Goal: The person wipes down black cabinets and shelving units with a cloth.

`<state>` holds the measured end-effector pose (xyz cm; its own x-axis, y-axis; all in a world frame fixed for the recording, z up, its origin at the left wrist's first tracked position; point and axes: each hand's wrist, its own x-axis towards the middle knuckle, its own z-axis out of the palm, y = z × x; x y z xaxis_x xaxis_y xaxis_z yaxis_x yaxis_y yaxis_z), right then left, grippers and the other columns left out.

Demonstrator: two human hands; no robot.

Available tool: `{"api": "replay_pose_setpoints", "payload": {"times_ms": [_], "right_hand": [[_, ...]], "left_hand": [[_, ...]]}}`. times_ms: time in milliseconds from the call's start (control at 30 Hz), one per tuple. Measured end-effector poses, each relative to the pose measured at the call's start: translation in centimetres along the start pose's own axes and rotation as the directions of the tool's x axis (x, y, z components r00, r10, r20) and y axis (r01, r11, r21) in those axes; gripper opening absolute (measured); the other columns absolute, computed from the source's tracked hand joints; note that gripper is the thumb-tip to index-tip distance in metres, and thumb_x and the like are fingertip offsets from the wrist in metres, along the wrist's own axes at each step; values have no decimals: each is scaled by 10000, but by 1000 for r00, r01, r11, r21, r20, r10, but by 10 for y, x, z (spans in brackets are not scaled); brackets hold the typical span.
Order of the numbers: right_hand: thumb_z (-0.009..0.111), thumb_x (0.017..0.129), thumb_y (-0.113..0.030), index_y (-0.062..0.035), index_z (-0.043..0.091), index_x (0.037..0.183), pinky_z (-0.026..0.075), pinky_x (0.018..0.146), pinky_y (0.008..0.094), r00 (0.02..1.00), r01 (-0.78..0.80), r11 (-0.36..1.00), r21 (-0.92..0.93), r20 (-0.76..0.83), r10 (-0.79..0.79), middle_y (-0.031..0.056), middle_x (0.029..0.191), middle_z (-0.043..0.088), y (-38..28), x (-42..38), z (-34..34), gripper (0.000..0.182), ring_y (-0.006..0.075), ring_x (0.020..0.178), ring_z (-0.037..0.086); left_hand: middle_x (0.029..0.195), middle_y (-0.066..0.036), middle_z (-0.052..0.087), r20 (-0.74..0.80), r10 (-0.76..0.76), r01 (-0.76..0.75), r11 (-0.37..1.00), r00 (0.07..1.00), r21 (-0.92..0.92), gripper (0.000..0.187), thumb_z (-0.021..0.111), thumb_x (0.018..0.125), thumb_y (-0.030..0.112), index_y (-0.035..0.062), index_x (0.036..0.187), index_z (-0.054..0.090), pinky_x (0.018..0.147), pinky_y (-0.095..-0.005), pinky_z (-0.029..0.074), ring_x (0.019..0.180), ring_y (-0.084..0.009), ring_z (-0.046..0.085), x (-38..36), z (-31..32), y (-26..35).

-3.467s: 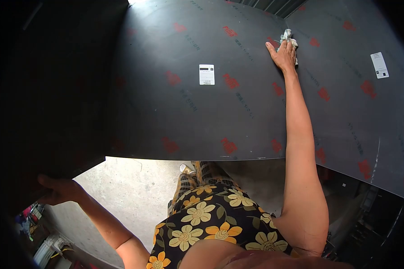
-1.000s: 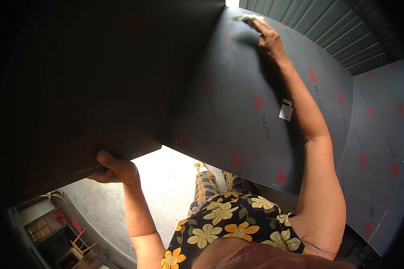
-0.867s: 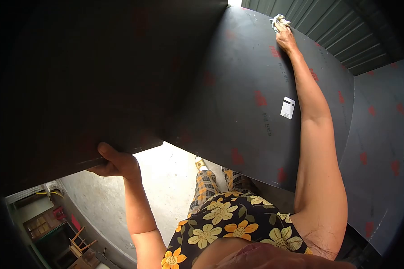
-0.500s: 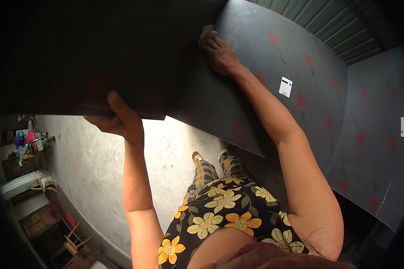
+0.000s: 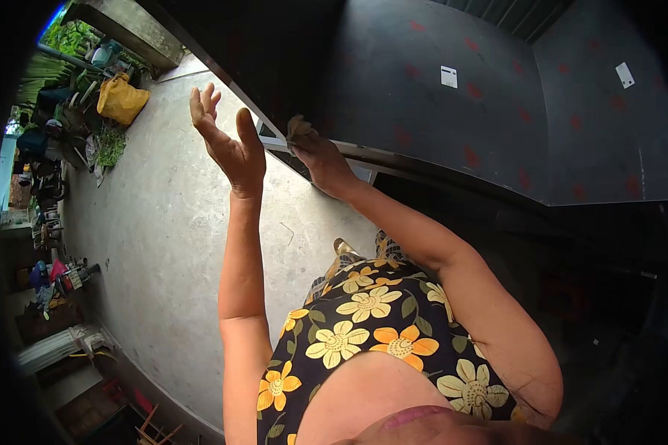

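A large dark panel (image 5: 274, 44) rises at the top centre, its pale edge running diagonally down to the right. My left hand (image 5: 230, 148) is off the panel's edge, fingers apart and holding nothing, over the concrete floor. In my right hand (image 5: 325, 165) is a crumpled brownish cloth (image 5: 299, 130), held near the panel's lower corner. Behind stand dark boards with red print (image 5: 490, 111), bearing white labels (image 5: 449, 76).
Concrete floor (image 5: 171, 245) spreads to the left and below. At the far left are a yellow sack (image 5: 122, 99), plants (image 5: 111, 146), stacked pale strips (image 5: 52, 350) and assorted clutter. Corrugated metal wall shows at the top right.
My left hand has let go of the panel's edge and opened. My right hand with the cloth has moved down and left. The panel has swung, showing more floor and the yellow sack.
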<state>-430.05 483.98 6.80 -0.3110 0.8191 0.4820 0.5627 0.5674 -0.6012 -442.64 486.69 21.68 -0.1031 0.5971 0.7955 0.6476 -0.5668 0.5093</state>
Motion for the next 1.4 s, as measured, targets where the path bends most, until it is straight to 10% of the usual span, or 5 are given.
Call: {"api": "replay_pose_setpoints", "payload": {"times_ms": [367, 567, 800, 1100, 1400], "right_hand": [[494, 732, 110, -93, 581, 1167, 409, 967, 425, 827, -327, 943, -52, -499, 259, 132, 1243, 512, 10, 39, -45, 488, 335, 1183, 455], [481, 759, 43, -99, 549, 1197, 352, 1006, 467, 944, -288, 883, -371, -264, 197, 114, 1316, 464, 62, 52, -52, 466, 323, 1252, 391], [328, 901, -96, -9, 427, 1337, 203, 1119, 432, 661, -748, 457, -482, -481, 576, 150, 1455, 326, 132, -91, -194, 456, 351, 1345, 280], [416, 834, 50, 60, 653, 1022, 487, 883, 375, 337, -904, 343, -256, -920, 201, 211, 1077, 635, 48, -256, -309, 302, 333, 1027, 607], [497, 786, 55, 19, 657, 1027, 465, 903, 394, 722, -635, 592, -496, -654, 227, 152, 1097, 638, 43, -184, -248, 291, 320, 1074, 566]], "left_hand": [[1242, -146, 529, 55, -538, 531, 841, 841, 105, 447, 498, 943, 201, 40, 1340, 373, 961, -367, 412, 1102, -221, 532, -151, -120, -54], [1145, -127, 602, 159, -548, 549, 835, 821, 43, 390, 514, 926, 119, 50, 1302, 441, 901, -350, 472, 1013, -221, 600, -179, -106, -64], [1034, -118, 644, 286, -471, 467, 880, 834, 87, 335, 526, 914, 97, 43, 1244, 506, 792, -322, 510, 891, -199, 633, -188, -108, -67], [997, -116, 646, 357, -629, 643, 760, 691, 95, 287, 514, 910, 66, 24, 1193, 545, 753, -310, 543, 862, -184, 633, -222, -122, -83], [959, -113, 666, 520, -461, 573, 817, 719, -68, 247, 506, 910, 33, 20, 1147, 576, 735, -299, 538, 824, -180, 646, -209, -69, -48]]}}
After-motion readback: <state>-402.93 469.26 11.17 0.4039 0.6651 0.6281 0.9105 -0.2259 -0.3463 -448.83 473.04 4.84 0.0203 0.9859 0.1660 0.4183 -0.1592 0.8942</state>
